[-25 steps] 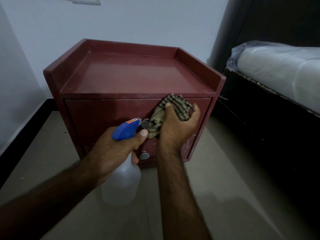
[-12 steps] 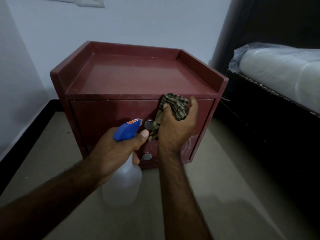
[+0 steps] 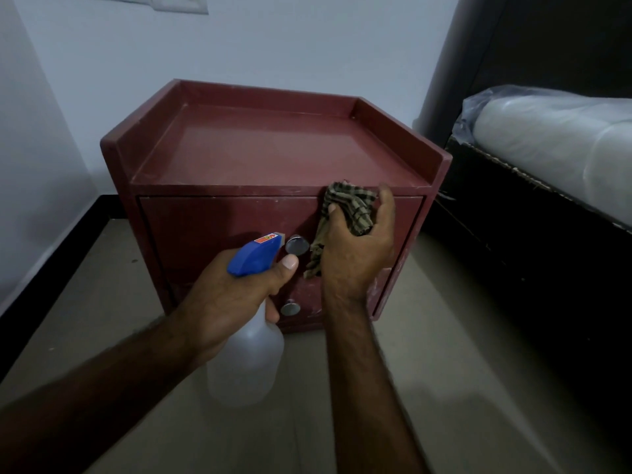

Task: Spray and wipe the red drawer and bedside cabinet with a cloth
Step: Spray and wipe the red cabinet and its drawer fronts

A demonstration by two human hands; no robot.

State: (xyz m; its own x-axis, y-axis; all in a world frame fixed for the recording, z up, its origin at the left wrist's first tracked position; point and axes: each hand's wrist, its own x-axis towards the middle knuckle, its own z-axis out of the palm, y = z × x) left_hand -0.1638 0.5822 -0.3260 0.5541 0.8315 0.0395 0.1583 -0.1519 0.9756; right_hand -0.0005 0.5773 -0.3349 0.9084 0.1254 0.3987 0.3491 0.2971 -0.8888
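Observation:
A red bedside cabinet (image 3: 273,148) stands on the floor against the wall, with a raised rim round its top. Its upper red drawer (image 3: 212,230) is closed and carries a round metal knob (image 3: 297,245); a second knob (image 3: 290,307) sits lower down. My right hand (image 3: 355,254) grips a bunched checked cloth (image 3: 349,206) and presses it against the drawer front near its top edge, right of the knob. My left hand (image 3: 232,295) holds a translucent spray bottle (image 3: 249,364) by its blue trigger head (image 3: 254,256), nozzle aimed at the drawer.
A dark bed frame (image 3: 533,234) with a plastic-wrapped mattress (image 3: 554,138) stands close on the right. White walls with a black skirting (image 3: 51,268) close in the left and back. Beige tiled floor (image 3: 461,354) lies in front of the cabinet.
My right hand has slid the cloth upward along the drawer front toward its top edge. The left hand and spray bottle have stayed in place in front of the knob.

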